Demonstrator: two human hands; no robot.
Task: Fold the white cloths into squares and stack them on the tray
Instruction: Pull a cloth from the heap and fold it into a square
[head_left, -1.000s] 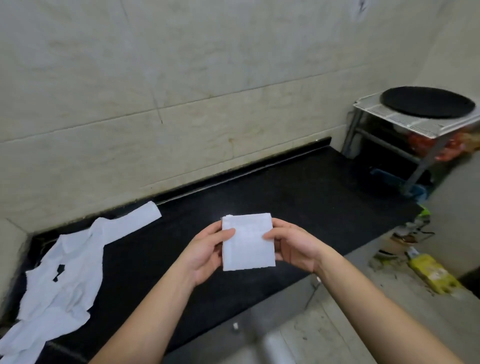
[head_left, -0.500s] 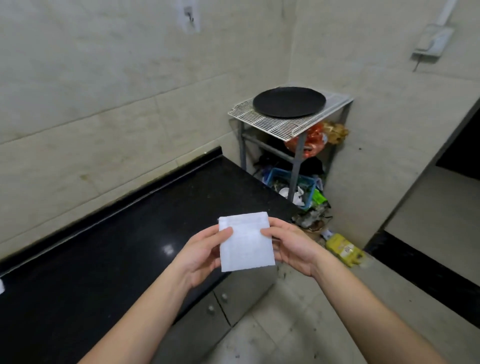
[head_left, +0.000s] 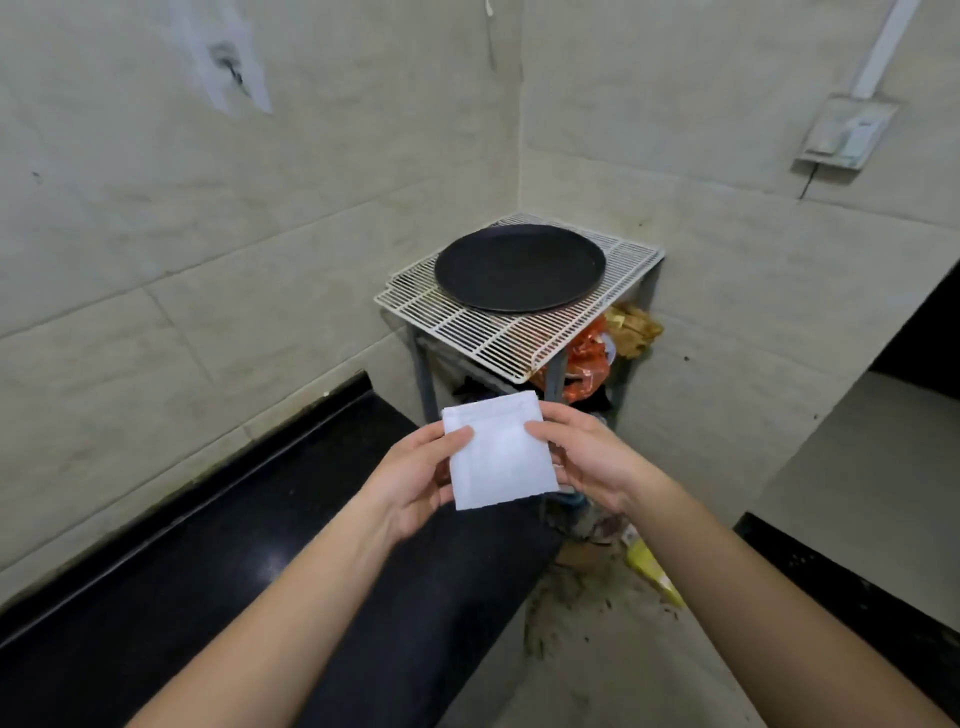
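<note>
Two hands share one folded white cloth (head_left: 498, 457): our left hand (head_left: 415, 475) pinches its left edge and our right hand (head_left: 587, 457) its right, fingers (head_left: 457, 439) clamped on it, in the air by the right end of the dark surface (head_left: 208, 597). Straight ahead, farther off, the black tray (head_left: 519, 267) sits on a wire rack (head_left: 493, 338). We judge a forward reach is due, with the right hand slightly nearer.

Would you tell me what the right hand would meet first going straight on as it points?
Beyond the folded cloth it pinches, the right hand points leftward, so it would probably meet the left hand first.
</note>
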